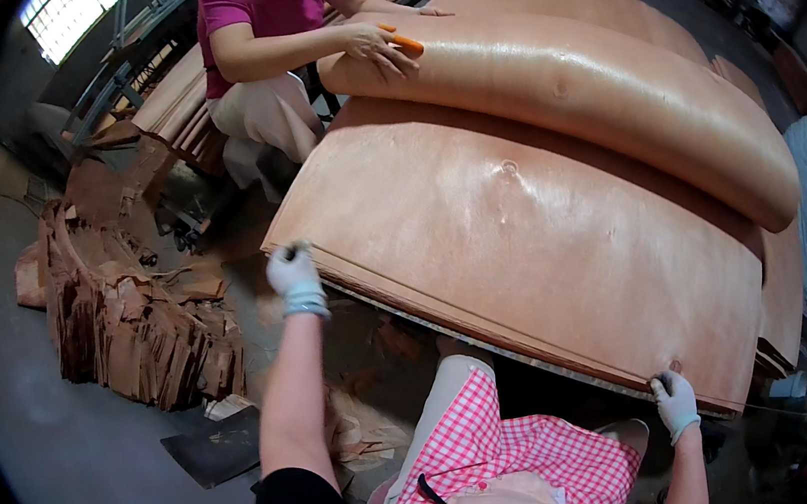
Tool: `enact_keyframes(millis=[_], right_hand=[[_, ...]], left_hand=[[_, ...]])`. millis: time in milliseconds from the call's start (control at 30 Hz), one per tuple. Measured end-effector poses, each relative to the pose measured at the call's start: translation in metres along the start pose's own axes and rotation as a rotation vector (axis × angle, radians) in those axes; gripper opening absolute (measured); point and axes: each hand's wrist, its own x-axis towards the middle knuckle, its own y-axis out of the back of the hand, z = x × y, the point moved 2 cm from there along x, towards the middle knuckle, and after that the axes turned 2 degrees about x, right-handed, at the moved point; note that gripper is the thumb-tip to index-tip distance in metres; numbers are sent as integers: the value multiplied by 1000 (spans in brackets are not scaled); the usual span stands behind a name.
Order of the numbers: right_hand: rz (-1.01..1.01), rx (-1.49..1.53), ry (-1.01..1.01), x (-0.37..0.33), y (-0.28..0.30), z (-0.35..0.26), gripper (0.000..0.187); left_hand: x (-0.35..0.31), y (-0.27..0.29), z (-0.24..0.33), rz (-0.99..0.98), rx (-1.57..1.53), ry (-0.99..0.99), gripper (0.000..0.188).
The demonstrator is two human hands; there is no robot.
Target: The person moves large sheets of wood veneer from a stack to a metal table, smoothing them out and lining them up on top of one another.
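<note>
Head view shows a broad stack of thin wood veneer sheets [526, 267] filling the centre and right of the frame, reddish-brown, its near edge running from centre left down to lower right; the left hand [294, 276], in a pale work glove, is closed over the stack's near left corner at centre left, fingers curled around the top sheet's edge; the right hand [675, 402], gloved the same, grips the same edge at lower right, fingers wrapped over the rim; how many sheets each hand holds cannot be told. Across the top of the stack, toward upper right, a veneer sheet is curled into a long roll [586, 99]; another person in a pink top [258, 8] crouches at upper centre, one hand [376, 46] resting on the roll's left end beside an orange tool [405, 43], the other hand further back on a sheet. Below the stack's edge, at lower centre, lies the wearer's pink checked apron [487, 443]; to the left, on the grey floor [78, 473], sits a heap of torn veneer scraps [131, 326]; more stacked sheets [174, 109] lie at upper left.
</note>
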Motion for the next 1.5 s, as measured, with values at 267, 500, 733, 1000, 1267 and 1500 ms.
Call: enact_keyframes(millis=[267, 500, 733, 1000, 1267, 1500], right_hand=[[60, -186, -139, 12, -3, 6, 30], [-96, -323, -304, 46, -12, 1, 46], [-181, -361, -412, 49, -10, 31, 54], [-247, -324, -339, 56, -15, 11, 56], [-194, -150, -213, 41, 11, 66, 38], [-103, -165, -384, -11, 171, 274, 38]], left_hand=[[63, -6, -20, -122, 371, 31, 22], [97, 1, -73, -351, 301, 90, 21], [-4, -40, 79, -57, 952, -49, 73], [-381, -141, 179, -1044, 516, -798, 99], [-475, -171, 200, -1127, 582, -780, 112], [-469, -177, 188, -1126, 615, -816, 115]])
